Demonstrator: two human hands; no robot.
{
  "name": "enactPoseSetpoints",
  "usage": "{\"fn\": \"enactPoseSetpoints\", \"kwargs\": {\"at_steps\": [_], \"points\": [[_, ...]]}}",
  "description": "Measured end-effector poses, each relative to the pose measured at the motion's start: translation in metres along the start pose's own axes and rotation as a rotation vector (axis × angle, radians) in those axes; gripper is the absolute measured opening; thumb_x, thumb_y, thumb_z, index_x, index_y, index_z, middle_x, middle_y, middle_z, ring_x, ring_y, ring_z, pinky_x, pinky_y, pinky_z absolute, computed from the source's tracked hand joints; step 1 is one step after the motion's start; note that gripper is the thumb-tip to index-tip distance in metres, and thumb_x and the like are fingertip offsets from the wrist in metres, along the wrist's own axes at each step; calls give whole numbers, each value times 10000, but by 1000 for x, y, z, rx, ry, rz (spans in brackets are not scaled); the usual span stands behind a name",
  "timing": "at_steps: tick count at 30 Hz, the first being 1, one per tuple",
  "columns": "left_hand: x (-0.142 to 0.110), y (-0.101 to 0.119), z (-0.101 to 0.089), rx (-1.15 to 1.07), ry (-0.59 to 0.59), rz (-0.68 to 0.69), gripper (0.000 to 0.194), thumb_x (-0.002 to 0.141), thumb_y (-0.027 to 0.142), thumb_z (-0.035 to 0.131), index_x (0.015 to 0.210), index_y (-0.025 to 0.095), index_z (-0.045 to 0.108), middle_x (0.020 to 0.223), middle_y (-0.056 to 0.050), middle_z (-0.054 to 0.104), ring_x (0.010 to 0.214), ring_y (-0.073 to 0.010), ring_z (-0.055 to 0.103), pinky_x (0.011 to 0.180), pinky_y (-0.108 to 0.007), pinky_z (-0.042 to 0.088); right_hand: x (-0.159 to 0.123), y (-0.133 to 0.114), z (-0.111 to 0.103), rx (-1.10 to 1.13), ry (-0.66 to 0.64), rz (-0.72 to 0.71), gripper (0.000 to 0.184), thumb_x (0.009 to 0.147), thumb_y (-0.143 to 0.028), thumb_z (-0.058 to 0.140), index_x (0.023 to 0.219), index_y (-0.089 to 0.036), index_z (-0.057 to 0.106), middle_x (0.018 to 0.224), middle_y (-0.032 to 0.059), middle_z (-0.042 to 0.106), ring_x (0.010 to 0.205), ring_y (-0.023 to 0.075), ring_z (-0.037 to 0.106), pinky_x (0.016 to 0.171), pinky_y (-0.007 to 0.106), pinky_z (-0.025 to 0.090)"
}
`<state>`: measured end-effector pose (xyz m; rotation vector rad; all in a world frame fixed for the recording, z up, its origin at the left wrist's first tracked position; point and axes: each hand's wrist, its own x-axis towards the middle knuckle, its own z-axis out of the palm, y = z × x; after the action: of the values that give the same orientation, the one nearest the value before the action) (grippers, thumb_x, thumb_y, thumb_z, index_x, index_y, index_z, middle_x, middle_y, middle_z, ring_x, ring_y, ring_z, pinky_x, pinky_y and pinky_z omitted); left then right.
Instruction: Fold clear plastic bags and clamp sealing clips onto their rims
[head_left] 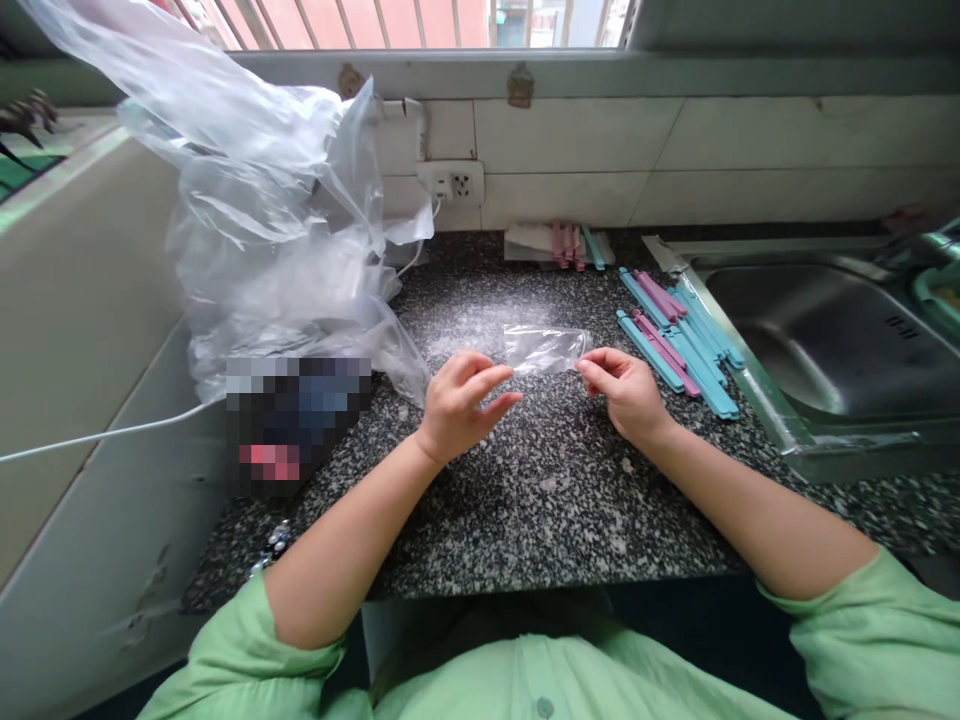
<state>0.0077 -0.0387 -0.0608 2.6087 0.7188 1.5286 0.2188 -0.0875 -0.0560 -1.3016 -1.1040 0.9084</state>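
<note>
A small clear plastic bag is held up over the speckled countertop. My right hand pinches its right end between thumb and fingertips. At the bag's left end is my left hand, thumb and fingers apart, with nothing gripped between them; whether a fingertip touches the bag I cannot tell. Right of my right hand lies a spread of blue sealing clips and pink sealing clips. Large crumpled clear plastic bags are heaped to the left of my left hand.
A steel sink is set into the counter on the right. At the back wall several pink and blue clips lie on flat packets. A wall socket holds a plug with a white cable. A blurred-out dark object lies at left.
</note>
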Motion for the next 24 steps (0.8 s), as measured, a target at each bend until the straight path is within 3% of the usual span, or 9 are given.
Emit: {"fn": "enactPoseSetpoints", "kwargs": {"at_steps": [4, 7, 12, 18, 24], "points": [[1, 4, 2, 155, -45, 166, 113, 785, 198, 588, 898, 206, 591, 783, -28, 539, 728, -134, 487, 659, -253, 447, -2, -1, 2, 37, -63, 91, 229, 630, -374, 677, 622, -169, 576, 504, -49, 462, 466, 68, 379, 457, 225, 305], [2, 4, 0, 139, -43, 181, 110, 773, 111, 567, 838, 199, 585, 761, -24, 528, 724, -130, 479, 650, -243, 440, -4, -2, 2, 3, -83, 96, 236, 638, -378, 667, 609, -167, 565, 504, -50, 453, 468, 67, 366, 461, 228, 291], [3, 0, -2, 148, -51, 179, 103, 770, 118, 574, 817, 208, 592, 755, -19, 530, 713, -128, 474, 637, -242, 432, -1, -2, -1, -83, -89, 64, 239, 655, -385, 652, 616, -167, 562, 509, -51, 449, 477, 70, 362, 475, 234, 290], [0, -4, -2, 131, -26, 60, 64, 777, 153, 582, 782, 208, 614, 746, -14, 535, 692, -122, 479, 611, -238, 422, 2, -3, -3, -89, -79, 24, 248, 655, -399, 663, 620, -170, 575, 526, -49, 467, 485, 70, 373, 499, 236, 333], [3, 1, -3, -141, -24, -246, 49, 777, 162, 585, 763, 185, 625, 715, -2, 520, 671, -107, 508, 610, -230, 435, -2, -7, -1, -45, -97, -30, 230, 627, -381, 705, 687, -180, 611, 631, -18, 569, 572, 93, 486, 566, 243, 404]]}}
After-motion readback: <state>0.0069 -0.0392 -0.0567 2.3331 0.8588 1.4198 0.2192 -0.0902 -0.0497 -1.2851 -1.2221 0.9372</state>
